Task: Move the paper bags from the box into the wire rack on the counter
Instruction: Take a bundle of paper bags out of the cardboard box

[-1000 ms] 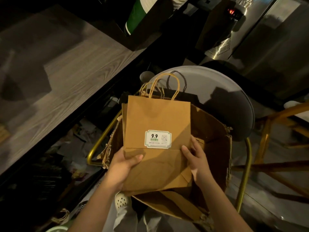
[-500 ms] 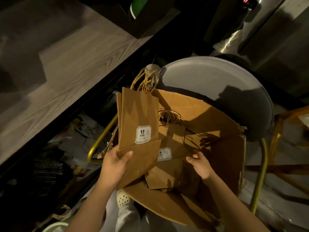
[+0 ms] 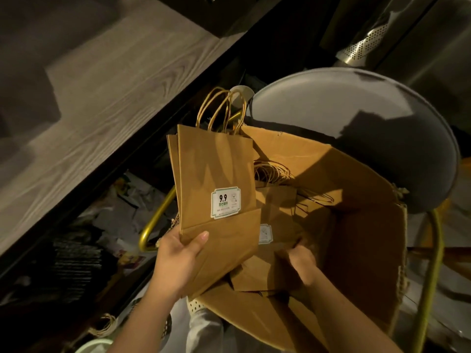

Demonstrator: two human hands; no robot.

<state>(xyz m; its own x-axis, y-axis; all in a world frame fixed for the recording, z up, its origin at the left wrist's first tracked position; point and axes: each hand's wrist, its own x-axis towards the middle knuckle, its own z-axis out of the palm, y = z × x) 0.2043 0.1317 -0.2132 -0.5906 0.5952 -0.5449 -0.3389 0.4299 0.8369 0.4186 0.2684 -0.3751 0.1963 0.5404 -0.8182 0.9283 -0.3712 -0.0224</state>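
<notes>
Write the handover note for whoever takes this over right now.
Left grip: holds a stack of flat brown paper bags with twine handles by the bottom edge.
Right grip: down in the open cardboard box, at the loose brown bags lying inside; hold hidden in shadow.
Done: nothing visibly racked; wire rack out of view.
Left: gather remaining bags, carry all to rack.

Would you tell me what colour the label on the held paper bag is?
White label with a green border; head view.

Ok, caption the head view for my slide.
Left hand holds stickered kraft bags over the cardboard box; right hand reaches inside for more.
</notes>
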